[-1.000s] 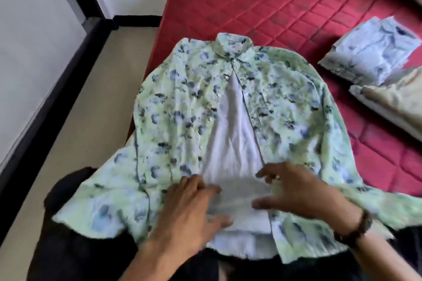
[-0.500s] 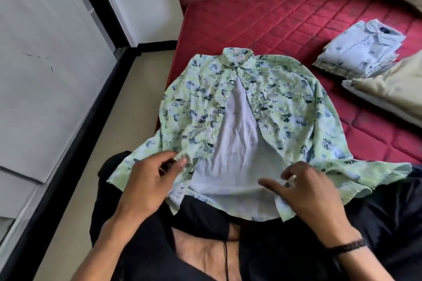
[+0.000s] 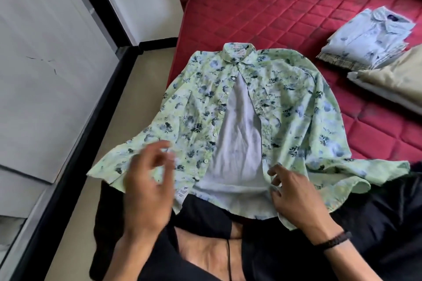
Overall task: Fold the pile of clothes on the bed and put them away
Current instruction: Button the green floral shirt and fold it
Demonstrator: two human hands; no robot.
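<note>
Bare red bed (image 3: 262, 18) lies past the shirt's (image 3: 285, 98) collar, so a hand can pass there. On the right, folded clothes (image 3: 365, 41) and a pillow (image 3: 392, 77) block the way.

Soft, even daylight, source apparently upper right; shadows faint. Blurred left hand (image 3: 146, 191) shows strong motion smear, its fingers (image 3: 159, 150) indistinct. Wide-angle bowing bends the black skirting strip (image 3: 75, 166). Overall slightly soft, no glare.
</note>
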